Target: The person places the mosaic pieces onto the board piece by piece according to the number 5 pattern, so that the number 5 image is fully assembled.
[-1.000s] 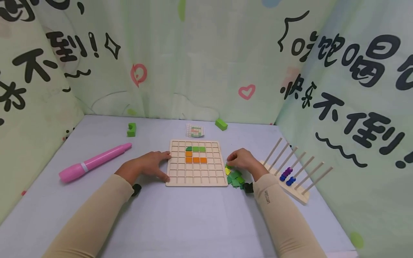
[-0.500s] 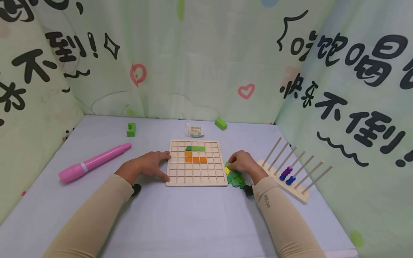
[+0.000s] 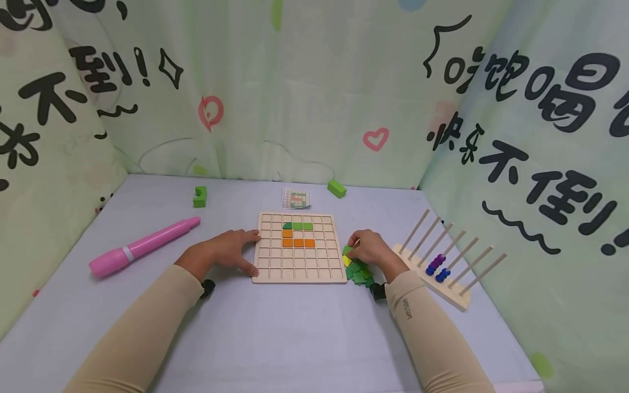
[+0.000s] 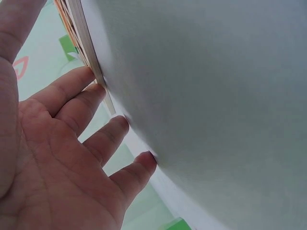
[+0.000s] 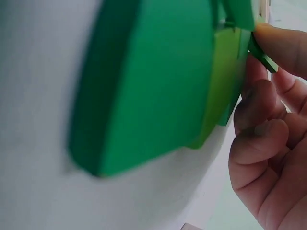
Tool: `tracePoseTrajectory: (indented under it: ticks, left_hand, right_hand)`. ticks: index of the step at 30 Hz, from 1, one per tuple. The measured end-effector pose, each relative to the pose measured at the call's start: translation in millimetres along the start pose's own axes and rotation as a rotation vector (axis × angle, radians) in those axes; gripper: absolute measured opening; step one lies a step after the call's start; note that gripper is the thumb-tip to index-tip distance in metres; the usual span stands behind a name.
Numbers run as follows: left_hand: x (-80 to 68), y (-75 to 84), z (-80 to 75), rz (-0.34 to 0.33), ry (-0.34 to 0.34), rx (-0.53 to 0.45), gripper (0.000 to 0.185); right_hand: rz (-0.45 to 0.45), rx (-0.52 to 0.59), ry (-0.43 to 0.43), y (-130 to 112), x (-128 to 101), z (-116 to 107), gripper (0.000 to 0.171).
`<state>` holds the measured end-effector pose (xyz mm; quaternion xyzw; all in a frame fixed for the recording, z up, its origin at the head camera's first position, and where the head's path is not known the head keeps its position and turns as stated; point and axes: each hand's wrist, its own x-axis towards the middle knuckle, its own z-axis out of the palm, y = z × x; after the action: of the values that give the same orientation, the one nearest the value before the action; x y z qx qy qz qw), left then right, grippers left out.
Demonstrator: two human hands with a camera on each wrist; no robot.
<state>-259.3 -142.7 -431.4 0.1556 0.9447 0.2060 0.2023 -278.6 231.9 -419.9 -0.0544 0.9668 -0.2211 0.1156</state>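
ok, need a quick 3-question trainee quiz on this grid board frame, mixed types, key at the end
1. True or false: the left hand rests with straight fingers against the left edge of the wooden grid board.
2. How many orange tiles sit in the board?
A) two B) four C) six
3. Fill in: the right hand pinches a tile at the pile of green tiles, which lies on the table to the board's ____ side.

Key: 1 true; 2 B; 3 right

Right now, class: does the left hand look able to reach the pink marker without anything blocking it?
Probably yes. The left hand rests at the wooden grid board; only bare table lies between it and the pink marker.
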Motion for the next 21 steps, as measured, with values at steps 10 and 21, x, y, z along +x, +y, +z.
tracePoseTrajectory:
  ticks: [10, 21]
  left_hand:
    - [-0.7, -4.7, 0.9, -0.002, 0.001, -0.009, 0.106]
    - [-0.9, -0.7, -0.7, -0.01, 0.006, -0.014, 0.105]
  right_hand:
    - [0.018, 0.203, -0.017, -1, 14, -2, 0.016]
    - [-0.007, 0.297, -0.016, -26, 45, -1, 0.016]
